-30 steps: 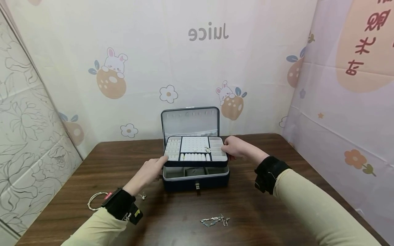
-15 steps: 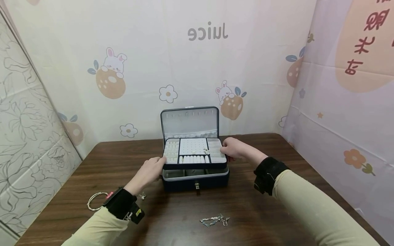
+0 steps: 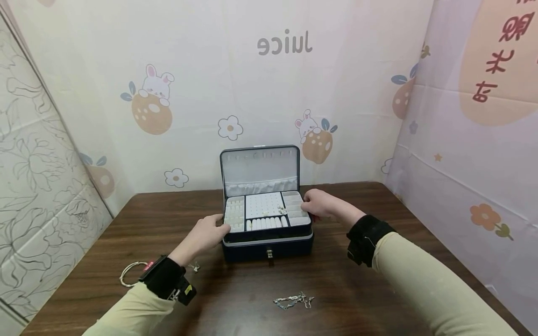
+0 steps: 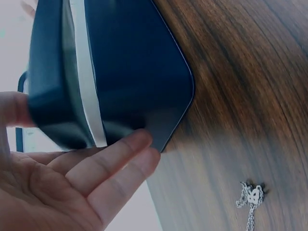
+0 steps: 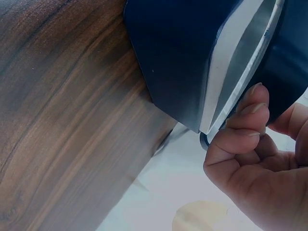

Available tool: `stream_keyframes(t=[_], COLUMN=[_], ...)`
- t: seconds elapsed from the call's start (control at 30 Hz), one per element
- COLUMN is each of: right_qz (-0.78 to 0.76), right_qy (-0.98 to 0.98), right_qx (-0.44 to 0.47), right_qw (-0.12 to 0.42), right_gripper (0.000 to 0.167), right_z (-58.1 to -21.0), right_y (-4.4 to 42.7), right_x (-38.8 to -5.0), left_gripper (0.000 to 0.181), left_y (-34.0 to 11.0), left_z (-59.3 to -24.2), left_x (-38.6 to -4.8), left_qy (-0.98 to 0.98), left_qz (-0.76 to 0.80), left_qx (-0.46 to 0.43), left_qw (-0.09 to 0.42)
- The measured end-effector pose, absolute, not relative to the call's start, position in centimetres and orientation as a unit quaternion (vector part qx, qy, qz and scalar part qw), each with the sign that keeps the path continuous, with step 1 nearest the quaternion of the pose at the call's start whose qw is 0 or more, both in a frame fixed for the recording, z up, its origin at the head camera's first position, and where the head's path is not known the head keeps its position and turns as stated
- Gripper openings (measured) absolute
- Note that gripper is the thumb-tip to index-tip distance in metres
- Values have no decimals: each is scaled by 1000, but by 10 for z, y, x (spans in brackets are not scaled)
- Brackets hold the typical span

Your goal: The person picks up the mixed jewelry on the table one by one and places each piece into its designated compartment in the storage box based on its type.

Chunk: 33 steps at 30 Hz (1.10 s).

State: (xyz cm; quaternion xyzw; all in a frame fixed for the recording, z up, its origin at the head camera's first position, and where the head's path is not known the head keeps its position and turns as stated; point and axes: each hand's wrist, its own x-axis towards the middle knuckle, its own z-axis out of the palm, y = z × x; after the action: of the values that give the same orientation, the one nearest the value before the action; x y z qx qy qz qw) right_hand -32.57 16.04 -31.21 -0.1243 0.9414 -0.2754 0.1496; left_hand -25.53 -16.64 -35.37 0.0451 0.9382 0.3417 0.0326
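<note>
A dark blue jewelry box [image 3: 248,253] stands on the table with its lid [image 3: 260,168] raised. Its white-lined tray [image 3: 269,234] lies low over the box, front slightly up, with a gap showing in both wrist views. My left hand [image 3: 206,235] holds the tray's left end, thumb on its edge; in the left wrist view its other fingers [image 4: 108,168] touch the box side. The right hand [image 3: 321,204] grips the opposite end, its fingers [image 5: 248,113] curled under the tray in the right wrist view. Small earrings [image 3: 282,210] sit on the tray's panel.
A silvery chain bracelet [image 3: 290,301] lies in front of the box. A small necklace [image 4: 252,195] is near the left hand, and a round bangle [image 3: 123,275] with a red tag lies by the left wrist. Behind the table [image 3: 353,289] hangs a printed cloth.
Both hands have lowered the tray onto the box, so the compartments underneath are covered. The left fingers have shifted slightly on the tray's end. The loose jewelry has stayed put.
</note>
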Motion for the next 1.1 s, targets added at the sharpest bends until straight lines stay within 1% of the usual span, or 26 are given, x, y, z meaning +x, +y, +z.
stream_keyframes(t=[0.13, 0.27, 0.57, 0.8, 1.1], right_qz=[-272, -275, -279, -276, -276], right_qy=[942, 942, 940, 942, 942], right_qx=[-126, -126, -129, -122, -119], right_qw=[148, 147, 149, 150, 149], right_gripper=[16, 15, 15, 14, 14], right_z=[-316, -316, -318, -320, -322], right_y=[161, 161, 160, 158, 158], right_x=[-326, -325, -324, -324, -325], left_gripper=[63, 63, 57, 42, 42], left_y=[-164, -161, -157, -155, -155], left_z=[-355, -354, -351, -352, -354], left_x=[-256, -256, -255, -256, -258], left_qy=[943, 941, 942, 946, 953], left_qz=[327, 335, 333, 320, 299], left_qx=[50, 40, 34, 37, 37], left_qw=[26, 30, 31, 30, 21])
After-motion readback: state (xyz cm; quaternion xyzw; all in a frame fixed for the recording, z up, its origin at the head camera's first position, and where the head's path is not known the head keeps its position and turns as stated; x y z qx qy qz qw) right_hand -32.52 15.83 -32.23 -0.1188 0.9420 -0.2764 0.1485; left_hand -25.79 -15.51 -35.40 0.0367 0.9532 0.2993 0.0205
